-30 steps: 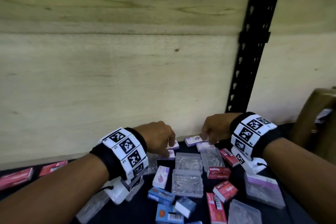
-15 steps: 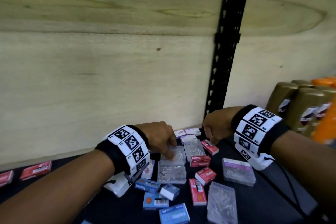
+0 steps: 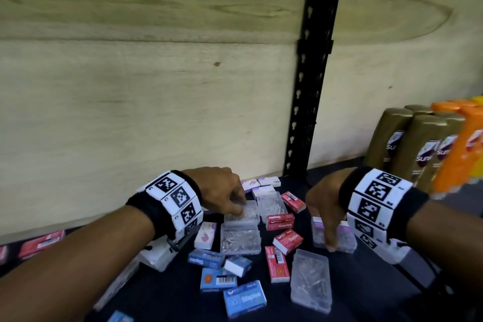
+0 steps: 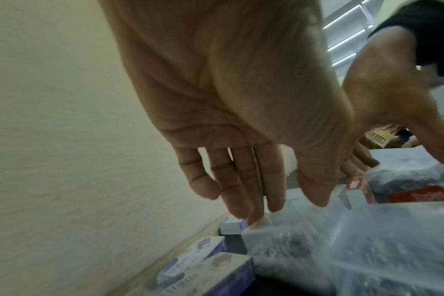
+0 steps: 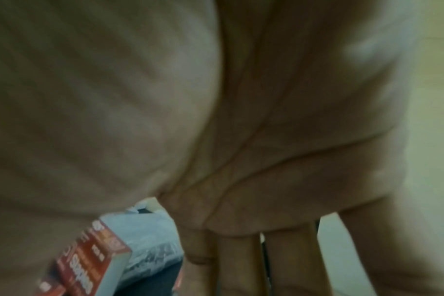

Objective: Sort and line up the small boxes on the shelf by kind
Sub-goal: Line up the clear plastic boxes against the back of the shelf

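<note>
Small boxes lie scattered on the dark shelf (image 3: 366, 282): clear plastic ones (image 3: 239, 238), red staples boxes (image 3: 280, 221), blue staples boxes (image 3: 244, 298), and white-and-purple ones (image 3: 269, 180) by the back wall. My left hand (image 3: 236, 206) reaches down with straight fingers whose tips touch a clear box (image 3: 248, 214); the left wrist view shows that hand (image 4: 254, 200) resting on the clear lid (image 4: 317, 240). My right hand (image 3: 326, 232) hangs over a clear box with a purple label (image 3: 345, 238), fingertips at its front edge. In the blurred right wrist view the fingers (image 5: 236, 260) look straight beside a red box (image 5: 89, 266).
A plywood wall backs the shelf, with a black slotted upright (image 3: 311, 86) in it. Gold bottles (image 3: 418, 146) and orange bottles (image 3: 465, 151) stand at the right. More red boxes (image 3: 39, 242) lie along the wall at far left.
My right hand left the boxes by the back wall and came forward and right onto the purple-labelled clear box. My left hand shifted onto a clear box. The view swung right.
</note>
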